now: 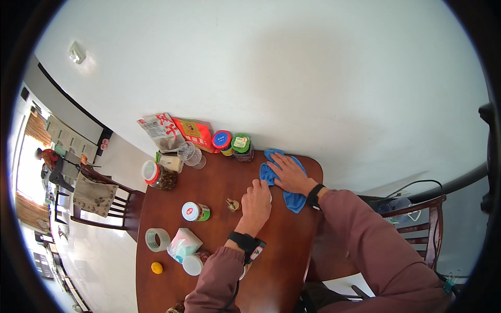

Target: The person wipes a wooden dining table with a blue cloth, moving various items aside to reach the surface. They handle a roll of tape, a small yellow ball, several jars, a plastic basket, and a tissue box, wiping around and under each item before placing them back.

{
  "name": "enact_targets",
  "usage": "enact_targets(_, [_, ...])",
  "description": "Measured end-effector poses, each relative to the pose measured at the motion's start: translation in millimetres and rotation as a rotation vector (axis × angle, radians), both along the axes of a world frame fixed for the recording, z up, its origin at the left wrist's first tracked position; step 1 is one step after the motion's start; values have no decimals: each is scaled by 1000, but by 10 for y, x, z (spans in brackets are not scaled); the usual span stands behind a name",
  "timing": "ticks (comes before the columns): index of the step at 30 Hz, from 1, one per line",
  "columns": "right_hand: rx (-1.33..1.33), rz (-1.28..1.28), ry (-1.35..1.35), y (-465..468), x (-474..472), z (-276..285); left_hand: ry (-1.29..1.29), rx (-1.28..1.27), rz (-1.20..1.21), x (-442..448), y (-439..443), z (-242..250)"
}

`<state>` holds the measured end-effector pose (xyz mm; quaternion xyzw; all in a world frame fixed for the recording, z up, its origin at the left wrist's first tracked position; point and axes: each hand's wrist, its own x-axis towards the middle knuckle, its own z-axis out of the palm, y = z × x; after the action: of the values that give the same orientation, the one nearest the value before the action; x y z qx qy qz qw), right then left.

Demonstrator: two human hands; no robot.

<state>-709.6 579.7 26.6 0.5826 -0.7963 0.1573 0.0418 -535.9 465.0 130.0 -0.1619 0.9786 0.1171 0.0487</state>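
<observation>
My right hand [289, 172] lies palm down, fingers spread, on a crumpled blue cloth [295, 201] near the table's corner by the wall. To its left, my left hand [256, 207] curls its fingers over a small thing with a white edge [271, 198]; most of that thing is hidden by the hand. Just left of those fingers is a small glass container [233, 205] with dark bits at its mouth. Farther left, a jar with a white lid [195, 211] appears on the brown wooden table [219, 176].
Along the wall are food bags [195, 133], a blue-lidded jar [222, 141], a green-lidded jar [241, 144] and a clear glass [191, 154]. A red-rimmed jar [158, 176], tape roll [157, 240], tissue pack [184, 244], yellow fruit [157, 268] and another white-lidded jar [193, 265] sit leftward. Chairs [417, 227] flank the table.
</observation>
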Motion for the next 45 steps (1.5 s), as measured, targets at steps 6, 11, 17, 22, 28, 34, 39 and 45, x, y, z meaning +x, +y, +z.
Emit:
enact_targets(6, [-17,17,-73,-397,-18,-102,-20,-86,-39,79,41,25])
enact_targets(11, [-85,-112,-51,-42,36,-109,16,-50,-29,80,28,127])
enact_targets(17, [-104,-318,-22,508,158,-37,529,401,515,-282,-373,40])
enact_targets(22, [-118,-346,-25,528,185,7,488,520,771,-709,-813,-212])
enact_targets(28, [-76,-334,-42,510,154,-6,413,467,880,-925,-749,-369])
enact_targets(34, [-76,-327,-36,514,142,-29,395,409,931,-1023,-713,-377])
enact_targets(39, [-65,-328,-57,508,128,-13,399,350,922,-1067,-730,-374])
enact_targets(45, [-70,-317,-33,510,127,-2,365,336,891,-1071,-744,-332])
